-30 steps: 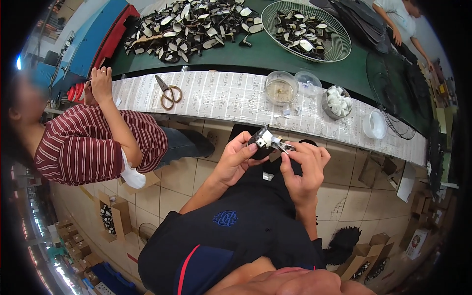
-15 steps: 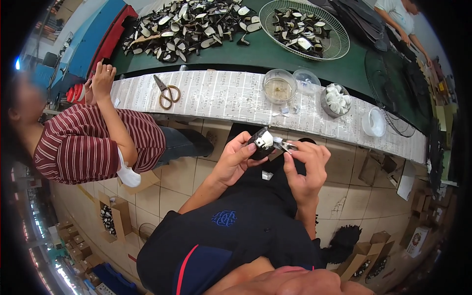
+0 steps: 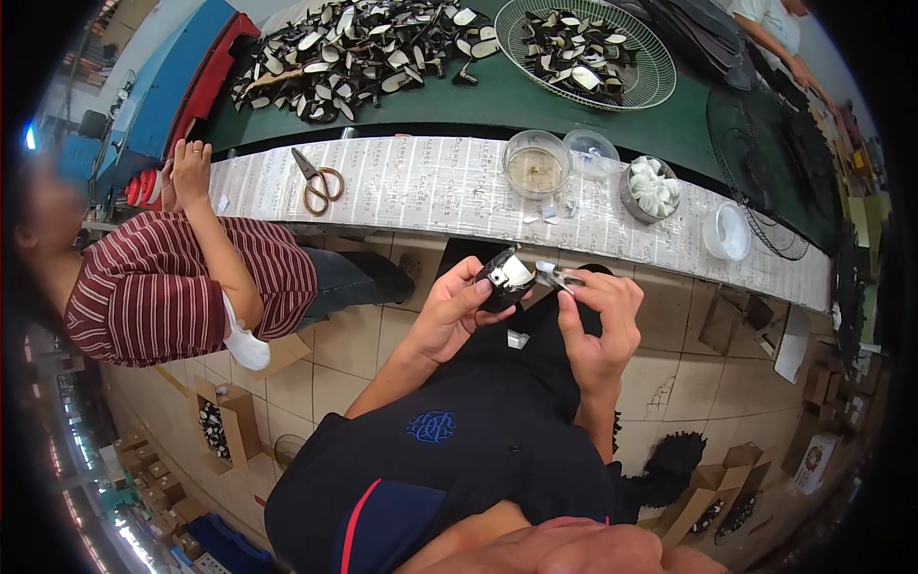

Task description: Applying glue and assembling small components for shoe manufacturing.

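My left hand (image 3: 448, 314) grips a small black piece with a white face (image 3: 507, 277), perhaps a shoe part, in front of the table edge. The thumb presses on its near side and the fingers curl behind. Just to the right, my right hand (image 3: 606, 320) pinches small metal tweezers (image 3: 566, 278). A little white scrap (image 3: 546, 267) sits at their tip, a narrow gap away from the black piece. Below, a small silvery scrap (image 3: 517, 339) lies on my dark clothing. The right hand's lower fingers are partly hidden.
Scissors (image 3: 317, 182), a clear round dish (image 3: 535, 165), a tub of white wads (image 3: 651, 187) and a white cup (image 3: 727, 231) stand on the paper-covered table. Behind are a heap of black-and-white pieces (image 3: 354, 59) and a wire basket (image 3: 660, 88). A co-worker in stripes (image 3: 182, 287) stands left.
The tweezers have drawn slightly away from the black piece, opening a small gap. The left hand keeps its hold, with the piece turned a little. The whole view has shifted slightly.
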Available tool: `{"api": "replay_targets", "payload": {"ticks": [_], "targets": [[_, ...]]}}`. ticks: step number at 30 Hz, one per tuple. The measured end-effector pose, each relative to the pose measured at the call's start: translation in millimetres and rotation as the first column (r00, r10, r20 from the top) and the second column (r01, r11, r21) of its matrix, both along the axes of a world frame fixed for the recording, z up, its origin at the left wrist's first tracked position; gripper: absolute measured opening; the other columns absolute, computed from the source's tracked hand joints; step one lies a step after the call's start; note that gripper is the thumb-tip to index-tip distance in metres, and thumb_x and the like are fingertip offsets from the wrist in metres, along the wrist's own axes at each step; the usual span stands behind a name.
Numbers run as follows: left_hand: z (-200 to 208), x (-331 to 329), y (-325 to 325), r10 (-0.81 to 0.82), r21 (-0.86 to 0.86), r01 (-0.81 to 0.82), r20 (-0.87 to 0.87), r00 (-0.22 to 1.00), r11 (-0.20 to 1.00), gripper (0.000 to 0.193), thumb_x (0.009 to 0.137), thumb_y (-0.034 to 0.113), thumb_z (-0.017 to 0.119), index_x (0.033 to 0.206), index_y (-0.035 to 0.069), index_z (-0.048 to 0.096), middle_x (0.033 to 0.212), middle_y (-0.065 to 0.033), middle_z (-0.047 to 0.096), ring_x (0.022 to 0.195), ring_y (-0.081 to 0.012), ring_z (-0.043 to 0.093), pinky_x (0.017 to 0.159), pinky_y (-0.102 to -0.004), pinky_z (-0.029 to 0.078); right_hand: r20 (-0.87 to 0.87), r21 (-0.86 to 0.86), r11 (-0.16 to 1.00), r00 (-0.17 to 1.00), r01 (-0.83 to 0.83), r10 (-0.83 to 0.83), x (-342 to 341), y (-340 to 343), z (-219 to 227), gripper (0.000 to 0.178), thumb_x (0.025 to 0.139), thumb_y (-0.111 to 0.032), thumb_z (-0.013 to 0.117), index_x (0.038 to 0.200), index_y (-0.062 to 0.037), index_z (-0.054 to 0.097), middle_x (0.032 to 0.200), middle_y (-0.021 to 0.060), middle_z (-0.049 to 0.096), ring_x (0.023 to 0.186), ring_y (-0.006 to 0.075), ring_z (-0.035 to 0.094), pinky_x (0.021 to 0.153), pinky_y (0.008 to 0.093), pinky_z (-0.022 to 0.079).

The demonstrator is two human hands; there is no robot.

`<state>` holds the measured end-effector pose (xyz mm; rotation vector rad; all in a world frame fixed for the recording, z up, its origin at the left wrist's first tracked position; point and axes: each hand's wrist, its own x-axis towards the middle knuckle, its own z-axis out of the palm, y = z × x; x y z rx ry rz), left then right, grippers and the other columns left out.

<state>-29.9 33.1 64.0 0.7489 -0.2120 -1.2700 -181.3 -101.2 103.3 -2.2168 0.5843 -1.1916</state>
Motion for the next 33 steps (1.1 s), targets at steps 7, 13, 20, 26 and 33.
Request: {"api": "replay_targets", "payload": {"ticks": [7,13,20,26,33], "targets": [[-6.0,0.8,-0.4,-0.006,-0.001,0.006,0.019,1.000,1.000,0.020,0.095,0.018,0.061,0.103,0.006,0.047,0.119,-0.0186,0.061,0.114,-0.0317,0.062,0.088,-0.0356,0.059,0.015,0.032,0.998,0.999,0.050,-0.050,0.5,2.1,-0.5,0.018,0.076,0.000,0.074,0.089,-0.0040,0.062,0.095,0.0086,0.071,0.084,0.0248,0.063,0.085,0.0366,0.041],[-6.6,1.7,-3.5,0.028,0.044,-0.028,-0.009,1.000,0.999,0.014,0.096,0.016,0.059,0.096,0.008,0.048,0.105,-0.0084,0.064,0.102,-0.0186,0.066,0.088,-0.0370,0.058,-0.002,0.027,0.993,0.994,-0.113,0.113,9.3,8.1,-6.0,0.019,0.074,-0.001,0.076,0.087,-0.0048,0.063,0.095,0.0083,0.070,0.083,0.0236,0.064,0.084,0.0361,0.041],[-6.4,9.1,-6.9,0.016,0.038,-0.019,0.064,0.998,0.999,0.015,0.096,0.016,0.059,0.101,0.006,0.049,0.122,-0.0182,0.061,0.111,-0.0299,0.063,0.089,-0.0357,0.058,0.023,0.051,0.992,0.993,0.114,-0.115,-4.8,-8.2,-5.1,0.015,0.078,0.000,0.072,0.089,-0.0027,0.063,0.096,0.0097,0.070,0.085,0.0250,0.063,0.088,0.0372,0.042],[-6.4,57.4,-51.3,-0.180,0.161,0.123,0.412,0.893,0.979,0.026,0.088,0.008,0.070,0.104,0.003,0.051,0.101,-0.0080,0.063,0.094,-0.0152,0.065,0.085,-0.0305,0.054,0.014,0.217,0.943,0.965,0.253,-0.262,-37.7,-14.4,-26.1,0.011,0.082,0.001,0.069,0.090,-0.0024,0.063,0.098,0.0105,0.070,0.092,0.0250,0.062,0.088,0.0355,0.046],[2.3,203.1,-237.3,0.344,-0.395,-0.311,0.916,-0.206,0.865,0.039,0.086,0.015,0.067,0.120,-0.001,0.055,0.117,-0.0188,0.063,0.107,-0.0345,0.062,0.094,-0.0386,0.048,-0.010,0.273,0.882,0.918,0.384,-0.397,-74.8,-0.8,-29.6,0.009,0.091,-0.005,0.064,0.095,0.0026,0.062,0.099,0.0110,0.068,0.093,0.0183,0.061,0.089,0.0309,0.046]]}}
